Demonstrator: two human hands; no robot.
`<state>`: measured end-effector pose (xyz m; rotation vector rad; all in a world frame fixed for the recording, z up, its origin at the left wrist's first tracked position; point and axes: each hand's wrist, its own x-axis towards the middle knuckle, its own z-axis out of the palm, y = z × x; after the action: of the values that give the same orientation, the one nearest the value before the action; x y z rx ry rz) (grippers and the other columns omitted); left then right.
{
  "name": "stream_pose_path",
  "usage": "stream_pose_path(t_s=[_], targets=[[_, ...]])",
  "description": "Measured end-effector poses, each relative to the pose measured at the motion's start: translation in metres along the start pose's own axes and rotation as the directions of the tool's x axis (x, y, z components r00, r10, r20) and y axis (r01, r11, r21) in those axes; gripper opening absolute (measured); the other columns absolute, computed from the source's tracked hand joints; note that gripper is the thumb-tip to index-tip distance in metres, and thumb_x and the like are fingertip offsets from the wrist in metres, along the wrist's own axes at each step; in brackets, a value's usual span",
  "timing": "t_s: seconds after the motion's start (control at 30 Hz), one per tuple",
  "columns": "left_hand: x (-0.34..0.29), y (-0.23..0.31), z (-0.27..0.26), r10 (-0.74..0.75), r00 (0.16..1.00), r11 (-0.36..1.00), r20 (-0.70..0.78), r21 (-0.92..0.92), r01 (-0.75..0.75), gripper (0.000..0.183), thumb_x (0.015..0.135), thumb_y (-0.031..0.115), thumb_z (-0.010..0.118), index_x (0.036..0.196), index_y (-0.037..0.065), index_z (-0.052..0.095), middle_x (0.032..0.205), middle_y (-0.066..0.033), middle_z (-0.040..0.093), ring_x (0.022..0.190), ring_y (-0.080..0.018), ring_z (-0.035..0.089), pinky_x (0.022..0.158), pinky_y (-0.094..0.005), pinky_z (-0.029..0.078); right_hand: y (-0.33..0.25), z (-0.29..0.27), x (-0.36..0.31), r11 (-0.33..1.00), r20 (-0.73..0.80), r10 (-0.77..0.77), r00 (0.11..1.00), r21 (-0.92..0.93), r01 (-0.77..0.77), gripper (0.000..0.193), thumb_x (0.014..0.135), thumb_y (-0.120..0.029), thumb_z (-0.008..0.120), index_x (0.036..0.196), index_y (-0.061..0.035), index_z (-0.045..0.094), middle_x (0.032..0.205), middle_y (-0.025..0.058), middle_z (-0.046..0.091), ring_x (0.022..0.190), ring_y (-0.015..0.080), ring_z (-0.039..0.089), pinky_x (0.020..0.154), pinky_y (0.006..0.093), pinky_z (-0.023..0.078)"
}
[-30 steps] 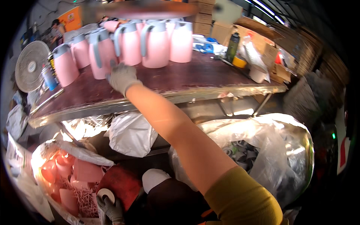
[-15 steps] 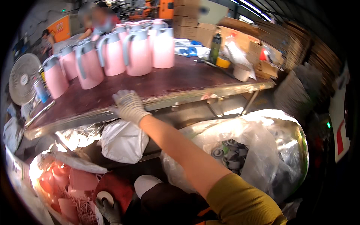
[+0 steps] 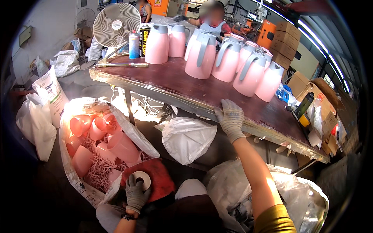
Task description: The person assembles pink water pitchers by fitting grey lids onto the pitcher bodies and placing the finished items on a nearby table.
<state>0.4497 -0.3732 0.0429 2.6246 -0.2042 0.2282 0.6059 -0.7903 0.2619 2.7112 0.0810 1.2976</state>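
Observation:
My right hand (image 3: 231, 119), in a pale knitted glove, lies over the near edge of the dark red table (image 3: 163, 83) with its fingers stretched out and nothing held. Down in front of me, my left hand (image 3: 136, 196) in a grey glove has its fingers bent against a cream ring-shaped piece (image 3: 145, 178) with a dark hole, gripping its side. The ring sits over a red cloth-like pad (image 3: 161, 182). Beyond my right hand stand pink jugs with grey handles and tops, one nearest being this pink jug (image 3: 248, 79).
A sack (image 3: 70, 171) of pink jug shells and shredded paper is at lower left. A clear plastic bag (image 3: 229, 178) is at lower right, a white bag (image 3: 188, 141) below the table. Spray cans (image 3: 133, 46) and a fan (image 3: 116, 24) are far left; a person (image 3: 213, 23) is behind the jugs.
My view has swung left, so table and jugs appear further right. My left hand and the pink shells show more fully. My right hand stays at the table edge, my left at the ring.

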Motion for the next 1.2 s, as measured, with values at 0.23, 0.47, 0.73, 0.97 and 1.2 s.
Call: stream_pose_path(t_s=[0.23, 0.47, 0.73, 0.97, 1.2], targets=[[0.003, 0.009, -0.006, -0.058, 0.994, 0.997, 0.093, -0.04, 0.062, 0.051, 0.073, 0.04, 0.076, 0.109, 0.005, 0.064, 0.149, -0.0249, 0.032, 0.133, -0.0508, 0.032, 0.103, -0.0576, 0.038, 0.005, -0.001, -0.003, 0.999, -0.001, 0.004, 1.0, -0.043, -0.004, 0.044, 0.085, -0.042, 0.065, 0.111, -0.0065, 0.063, 0.112, 0.0138, 0.066, 0.103, 0.0317, 0.063, 0.09, 0.0443, 0.049], [0.003, 0.004, -0.008, -0.032, 0.993, 0.998, 0.11, -0.047, 0.037, 0.052, 0.073, 0.039, 0.076, 0.111, 0.006, 0.064, 0.149, -0.0246, 0.032, 0.132, -0.0516, 0.033, 0.102, -0.0578, 0.039, 0.003, -0.003, -0.001, 1.0, 0.044, 0.026, 0.999, -0.014, -0.026, 0.044, 0.085, -0.042, 0.065, 0.11, -0.0066, 0.063, 0.112, 0.013, 0.066, 0.104, 0.0313, 0.063, 0.089, 0.0444, 0.048], [0.003, 0.0, -0.004, 0.004, 0.995, 1.0, 0.095, -0.003, -0.004, 0.049, 0.073, 0.041, 0.075, 0.108, 0.009, 0.063, 0.147, -0.0239, 0.035, 0.131, -0.0505, 0.035, 0.1, -0.0595, 0.04, 0.006, 0.001, -0.006, 0.998, 0.009, 0.044, 0.999, -0.038, -0.043, 0.044, 0.086, -0.042, 0.064, 0.113, -0.0074, 0.062, 0.113, 0.0132, 0.066, 0.106, 0.0315, 0.062, 0.091, 0.0448, 0.047], [0.001, 0.001, -0.005, -0.046, 0.991, 0.998, 0.126, 0.041, 0.041, 0.048, 0.075, 0.04, 0.074, 0.111, 0.01, 0.063, 0.151, -0.0232, 0.031, 0.132, -0.0498, 0.034, 0.102, -0.0571, 0.04, 0.002, 0.004, -0.006, 0.999, -0.019, 0.03, 0.999, -0.03, -0.03, 0.043, 0.085, -0.041, 0.065, 0.111, -0.0074, 0.063, 0.112, 0.0131, 0.066, 0.106, 0.0312, 0.062, 0.09, 0.0446, 0.047], [0.001, 0.002, -0.003, -0.038, 0.993, 0.998, 0.116, 0.046, 0.033, 0.05, 0.076, 0.039, 0.073, 0.115, 0.01, 0.063, 0.15, -0.0237, 0.032, 0.132, -0.0486, 0.034, 0.101, -0.0568, 0.04, 0.0, -0.003, -0.001, 0.999, -0.002, 0.04, 0.999, -0.003, -0.04, 0.039, 0.084, -0.04, 0.066, 0.105, -0.0072, 0.063, 0.104, 0.0116, 0.066, 0.098, 0.0298, 0.063, 0.084, 0.0429, 0.049]])
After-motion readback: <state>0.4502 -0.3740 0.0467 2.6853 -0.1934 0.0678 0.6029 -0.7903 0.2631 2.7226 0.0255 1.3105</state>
